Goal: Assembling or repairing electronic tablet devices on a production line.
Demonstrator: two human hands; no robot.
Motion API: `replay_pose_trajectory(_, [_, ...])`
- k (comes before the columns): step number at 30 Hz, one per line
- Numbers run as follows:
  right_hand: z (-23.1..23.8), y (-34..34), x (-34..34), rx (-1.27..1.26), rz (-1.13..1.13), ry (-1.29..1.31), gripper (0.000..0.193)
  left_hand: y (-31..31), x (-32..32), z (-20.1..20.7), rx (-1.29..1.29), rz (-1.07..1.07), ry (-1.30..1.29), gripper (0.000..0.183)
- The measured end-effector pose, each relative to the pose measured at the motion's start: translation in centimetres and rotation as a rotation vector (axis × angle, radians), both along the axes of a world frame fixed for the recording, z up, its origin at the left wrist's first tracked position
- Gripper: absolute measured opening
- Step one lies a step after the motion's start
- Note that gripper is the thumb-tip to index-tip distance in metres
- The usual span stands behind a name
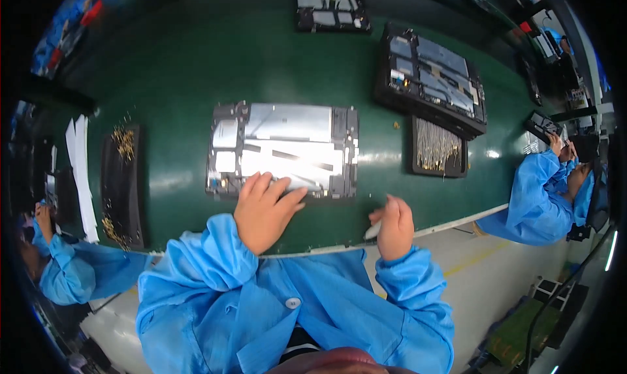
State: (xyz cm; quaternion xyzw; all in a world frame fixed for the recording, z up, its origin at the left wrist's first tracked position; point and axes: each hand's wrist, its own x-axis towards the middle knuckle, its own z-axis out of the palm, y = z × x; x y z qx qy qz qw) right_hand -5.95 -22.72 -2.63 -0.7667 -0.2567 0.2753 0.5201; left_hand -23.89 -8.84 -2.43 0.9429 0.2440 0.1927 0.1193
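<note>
An opened flat electronic device (287,123), probably a tablet, lies on the green table in front of me. Silvery panels, dark strips and small boards show inside its black frame. My left hand (264,214) rests on the near edge of this device, fingers spread and holding nothing. To the right of the device, over the table's front edge, my right hand (395,227) is closed around a pale tool (373,231) with a rounded end. Its kind cannot be made out, as most of it is inside the fist.
At right, a black tray (439,171) holds many thin cables, partly under stacked similar devices (434,74). Another device (332,12) lies at the far side. On the left are a dark tray (123,191) with gold-coloured cables and white sheets (81,171). Co-workers sit at both sides.
</note>
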Motion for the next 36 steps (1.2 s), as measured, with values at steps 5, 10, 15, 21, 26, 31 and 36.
replay_pose_trajectory(5, [-0.4,0.6,0.1,0.053,-0.060,-0.064,0.025,1.4,0.9,-0.1,-0.001,0.027,0.101,0.032])
replay_pose_trajectory(10, [-0.3,0.1,0.0,0.017,-0.071,-0.028,0.028,12.0,1.4,-0.2,0.309,0.379,0.205,0.024])
replay_pose_trajectory(15, [0.3,0.7,-0.2,0.069,-0.060,-0.009,0.028,17.7,-1.7,-2.7,0.242,0.726,0.072,0.028])
replay_pose_trajectory(21, [-0.7,0.7,0.0,0.083,-0.073,-0.077,0.026,15.0,-0.9,-2.6,0.115,0.671,-0.033,0.029])
replay_pose_trajectory(26, [-0.5,1.2,-0.1,0.057,-0.111,0.001,0.029,14.6,-1.4,-2.4,0.066,0.701,-0.068,0.029])
replay_pose_trajectory(31, [-0.2,1.5,-0.5,0.018,-0.103,0.001,0.030,13.7,-1.9,-2.9,0.008,0.705,-0.079,0.030])
replay_pose_trajectory(36, [0.1,1.5,-0.6,-0.002,-0.112,-0.012,0.030,13.6,-1.9,-3.0,0.029,0.690,-0.102,0.029])
